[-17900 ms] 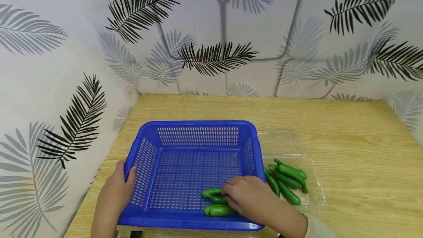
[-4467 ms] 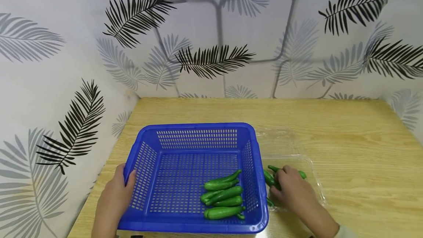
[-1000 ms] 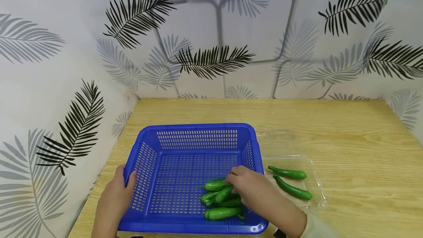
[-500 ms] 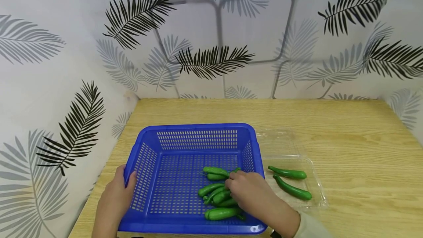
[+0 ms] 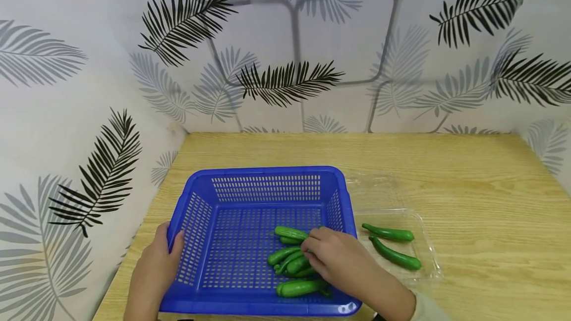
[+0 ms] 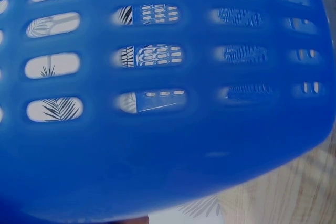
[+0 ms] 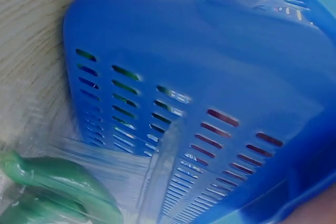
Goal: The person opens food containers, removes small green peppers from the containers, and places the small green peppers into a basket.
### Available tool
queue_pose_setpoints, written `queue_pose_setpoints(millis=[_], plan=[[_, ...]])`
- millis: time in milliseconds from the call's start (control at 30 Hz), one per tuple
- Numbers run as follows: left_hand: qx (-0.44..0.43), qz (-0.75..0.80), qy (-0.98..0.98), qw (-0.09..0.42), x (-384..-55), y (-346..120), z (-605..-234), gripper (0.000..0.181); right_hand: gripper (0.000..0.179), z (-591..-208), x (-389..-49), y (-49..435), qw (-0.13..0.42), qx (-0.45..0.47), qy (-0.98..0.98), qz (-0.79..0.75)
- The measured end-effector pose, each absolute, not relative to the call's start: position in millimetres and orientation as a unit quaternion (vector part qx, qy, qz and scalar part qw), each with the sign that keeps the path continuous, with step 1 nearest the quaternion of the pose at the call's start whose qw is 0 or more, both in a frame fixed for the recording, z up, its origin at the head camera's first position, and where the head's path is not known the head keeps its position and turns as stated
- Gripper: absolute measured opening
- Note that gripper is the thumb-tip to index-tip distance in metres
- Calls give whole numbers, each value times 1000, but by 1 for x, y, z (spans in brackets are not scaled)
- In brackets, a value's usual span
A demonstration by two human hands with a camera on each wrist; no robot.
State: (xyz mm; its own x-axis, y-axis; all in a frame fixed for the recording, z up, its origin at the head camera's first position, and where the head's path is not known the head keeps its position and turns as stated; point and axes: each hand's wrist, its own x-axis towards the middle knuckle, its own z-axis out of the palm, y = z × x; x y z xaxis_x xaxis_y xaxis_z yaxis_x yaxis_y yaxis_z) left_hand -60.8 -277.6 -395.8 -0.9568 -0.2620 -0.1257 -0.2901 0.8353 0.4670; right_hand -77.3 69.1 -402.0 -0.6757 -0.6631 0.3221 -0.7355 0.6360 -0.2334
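Note:
A blue plastic basket (image 5: 256, 168) with slotted walls stands on the table. My left hand (image 5: 153, 266) grips its left rim, thumb inside; slotted blue wall fills the left wrist view. Inside the basket, my right hand (image 5: 336, 256) reaches over the right wall. Its curled fingers are on the slim green cucumber-like vegetables, several of which lie in the basket's right part, such as a ridged one (image 5: 290, 232) and a smooth one (image 5: 298, 289). The fingertips are hidden among them. In the right wrist view the basket's outer wall (image 7: 136, 30) shows.
Right of the basket lies an open clear plastic box (image 5: 424, 237), lid folded back, close against the basket wall. Two green vegetables (image 5: 394, 254) lie in it. Wood-grain table (image 5: 490, 202) extends to the right, with leaf-patterned wall covering (image 5: 321, 28) behind.
Since several seconds ago, vegetables have passed from the clear box into the basket, leaving two. In the last second, some in the basket shifted towards its back; the left hand stayed on the rim.

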Motion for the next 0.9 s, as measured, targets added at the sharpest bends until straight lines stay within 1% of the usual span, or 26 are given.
queue_pose_setpoints(millis=[467,700,900], plan=[[-145,246,958,31,-61,-278,-397,62,4,-398,-70,85,120,383,-877,263],[-143,246,958,34,-61,-277,-396,63,16,-394,-66,103,157,400,-846,315],[-141,247,958,31,-61,-277,-395,62,21,-389,-65,122,192,369,-850,324]])
